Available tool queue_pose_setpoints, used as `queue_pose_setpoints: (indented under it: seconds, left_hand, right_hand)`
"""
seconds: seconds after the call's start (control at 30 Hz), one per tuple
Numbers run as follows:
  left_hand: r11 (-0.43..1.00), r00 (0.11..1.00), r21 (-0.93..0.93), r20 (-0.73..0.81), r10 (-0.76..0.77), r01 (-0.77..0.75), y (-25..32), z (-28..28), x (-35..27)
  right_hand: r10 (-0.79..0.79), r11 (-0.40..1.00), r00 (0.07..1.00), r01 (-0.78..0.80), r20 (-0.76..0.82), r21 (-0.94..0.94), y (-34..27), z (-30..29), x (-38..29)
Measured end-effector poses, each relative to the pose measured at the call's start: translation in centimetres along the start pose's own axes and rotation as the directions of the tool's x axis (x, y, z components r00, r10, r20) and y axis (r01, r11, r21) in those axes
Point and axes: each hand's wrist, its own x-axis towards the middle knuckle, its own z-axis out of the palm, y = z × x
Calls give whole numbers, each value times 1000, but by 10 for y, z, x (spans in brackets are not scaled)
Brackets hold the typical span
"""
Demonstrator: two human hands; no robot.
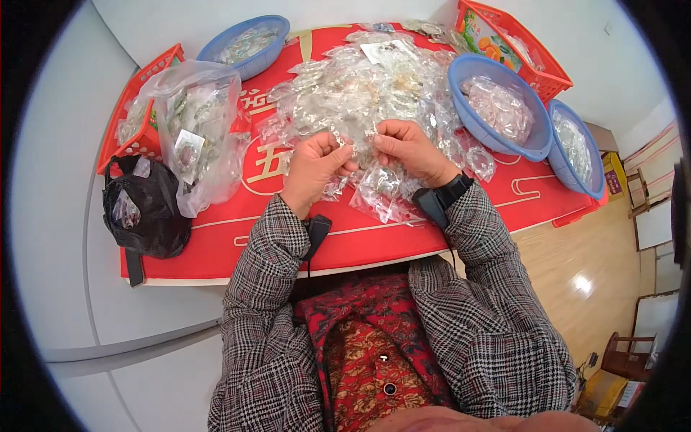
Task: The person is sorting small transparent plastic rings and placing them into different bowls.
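My left hand pinches a small strand of pale beads between thumb and fingers. A little to its right, my right hand grips a small, light-coloured trinket piece in its fingertips. Whether the two pieces are joined is too fine to tell. Both hands are over the near part of a wide heap of small clear plastic bags, which hold what look like beaded trinkets. Just below the hands, more clear bags lie on the red tablecloth.
On the left stand a cloudy plastic bag, a black plastic bag and a red basket. A blue basin is at the back. Two more blue basins and another red basket line the right side.
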Motion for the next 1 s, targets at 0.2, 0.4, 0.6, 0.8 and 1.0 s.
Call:
queue_pose_setpoints:
  seconds: [0.2,0.4,0.6,0.8,1.0]
  left_hand:
    - [999,999,40,29,26,-27,-1,3,0]
    - [997,1000,74,-24,3,-1,2,3,0]
    - [908,879,298,-289,380,-294,-1,4,2]
    - [333,729,914,-64,681,-230,-8,-7,-1]
    - [365,853,902,6,522,-230,-17,-12,-2]
  right_hand:
    - [-29,999,1000,29,-5,29,0,0,-2]
    - [3,1000,999,-2,-42,18,-3,2,0]
    - [68,960,996,-51,51,-275,-3,0,-1]
    - [-19,845,979,-93,-202,-527,-25,20,2]
    - [-169,570,986,105,9,-815,-93,28,48]
